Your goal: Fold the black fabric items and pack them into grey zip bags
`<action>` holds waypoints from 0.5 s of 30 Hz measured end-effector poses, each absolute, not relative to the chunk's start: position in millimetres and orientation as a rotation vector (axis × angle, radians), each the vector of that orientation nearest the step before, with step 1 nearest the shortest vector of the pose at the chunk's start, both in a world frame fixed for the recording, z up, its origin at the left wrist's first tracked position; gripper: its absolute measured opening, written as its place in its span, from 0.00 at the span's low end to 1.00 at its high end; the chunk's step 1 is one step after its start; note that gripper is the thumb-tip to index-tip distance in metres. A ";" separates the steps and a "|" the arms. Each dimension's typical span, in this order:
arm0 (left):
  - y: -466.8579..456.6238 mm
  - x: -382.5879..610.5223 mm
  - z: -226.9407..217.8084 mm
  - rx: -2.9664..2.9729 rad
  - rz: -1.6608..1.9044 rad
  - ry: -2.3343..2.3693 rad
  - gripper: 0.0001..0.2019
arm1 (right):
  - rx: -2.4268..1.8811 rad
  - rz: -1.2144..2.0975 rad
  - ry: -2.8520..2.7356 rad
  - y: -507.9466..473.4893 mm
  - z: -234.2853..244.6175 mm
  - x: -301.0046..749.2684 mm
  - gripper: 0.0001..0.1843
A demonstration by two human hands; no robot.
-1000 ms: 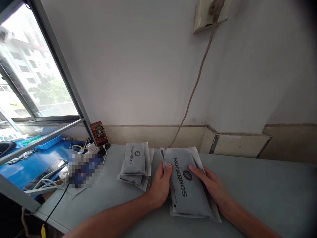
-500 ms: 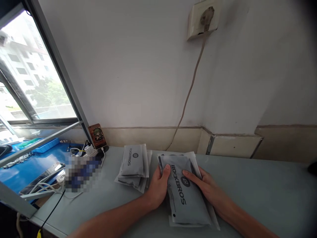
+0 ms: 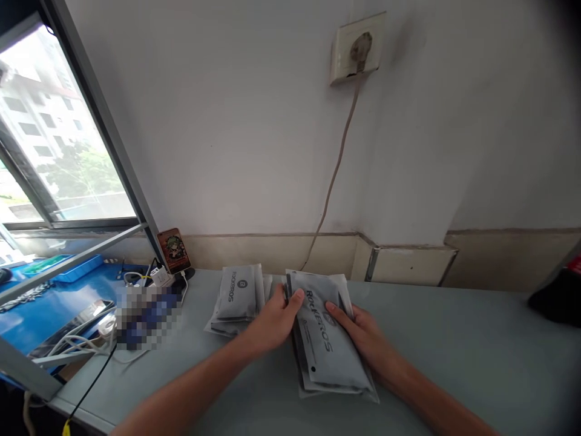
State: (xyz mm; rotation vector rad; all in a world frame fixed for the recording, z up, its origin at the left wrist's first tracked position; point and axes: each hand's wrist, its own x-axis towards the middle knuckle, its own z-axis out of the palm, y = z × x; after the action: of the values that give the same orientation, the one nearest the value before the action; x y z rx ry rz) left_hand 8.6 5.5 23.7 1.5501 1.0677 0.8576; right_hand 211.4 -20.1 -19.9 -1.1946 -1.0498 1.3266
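Note:
Between my two hands is a stack of frosted plastic bags, large and grey, printed ROCKBROS. My left hand grips its upper left edge, thumb on top. On the right edge my right hand closes round the stack, its thumb lying over the round logo. The fingers of both hands are partly hidden beneath the bags. Just left of my left hand lies a pile of smaller ROCKBROS bags on the grey table; my left hand and forearm cover part of its right side.
Against the metal frame at left leans a phone with a picture on it, near a white charger and tangled white cables. A blurred patch hides things there. A dark object sits at the right edge. A cord hangs from the wall socket.
The large bags, in both hands, have shifted slightly left and up in the picture. My view has turned a little right, bringing more of the dark object into sight.

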 end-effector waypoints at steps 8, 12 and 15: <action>11.6 -63.9 79.3 2.077 0.892 1.371 0.24 | -1.162 1.386 -0.932 -21.6 -17.7 211.7 0.23; 17.6 -90.4 55.3 2.337 0.884 1.558 0.22 | -1.167 1.447 -0.900 -23.3 -17.5 209.7 0.21; 27.2 -107.5 32.8 2.255 0.930 1.804 0.25 | -1.160 1.466 -0.848 -22.7 -18.1 209.4 0.18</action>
State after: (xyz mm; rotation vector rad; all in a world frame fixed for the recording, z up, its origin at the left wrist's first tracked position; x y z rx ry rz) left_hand -107.5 27.2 32.8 2.2548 1.8040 0.9298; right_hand 209.4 -22.7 -18.1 -1.1601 -0.8478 1.4664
